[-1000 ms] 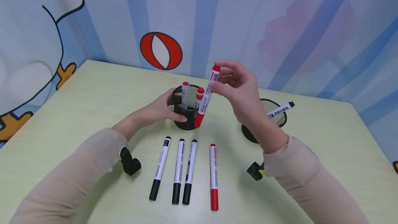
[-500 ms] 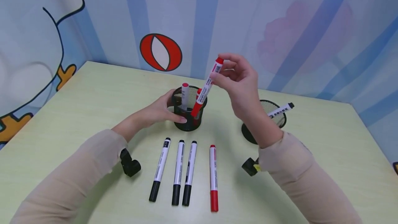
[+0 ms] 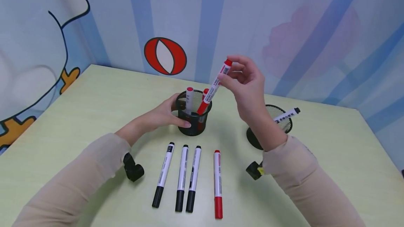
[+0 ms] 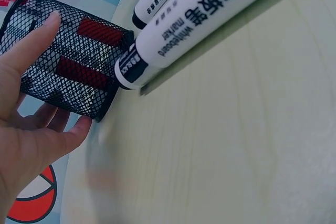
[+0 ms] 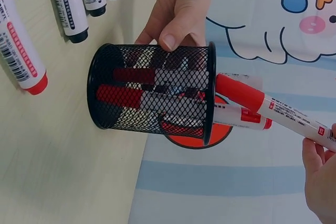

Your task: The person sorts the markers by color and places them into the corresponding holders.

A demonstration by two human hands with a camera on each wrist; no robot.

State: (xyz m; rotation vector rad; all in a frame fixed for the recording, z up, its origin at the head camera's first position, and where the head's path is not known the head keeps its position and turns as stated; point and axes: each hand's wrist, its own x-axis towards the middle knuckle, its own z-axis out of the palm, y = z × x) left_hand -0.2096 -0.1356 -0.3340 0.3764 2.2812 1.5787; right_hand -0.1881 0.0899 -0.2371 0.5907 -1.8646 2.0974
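Observation:
My left hand (image 3: 162,116) grips a black mesh pen cup (image 5: 152,90) around its side, thumb across the front. Two red whiteboard markers (image 3: 189,100) stand inside it, their red caps down behind the mesh. My right hand (image 3: 247,88) pinches another red whiteboard marker (image 3: 217,83) near its upper end, tilted, red cap low. In the right wrist view that cap (image 5: 239,92) is right at the cup's rim. On the table in front lie several black whiteboard markers (image 3: 182,178) and one red whiteboard marker (image 3: 217,185), caps toward me.
A second black mesh pen cup (image 3: 255,139) stands behind my right forearm, with a black marker (image 3: 286,115) leaning out of it. Dark wrist cameras (image 3: 133,169) stick out below both sleeves. A patterned wall backs the pale table (image 3: 107,90).
My right hand has raised the red marker and brought its capped end from in front of the cup to over the opening. The left hand keeps its hold on the cup.

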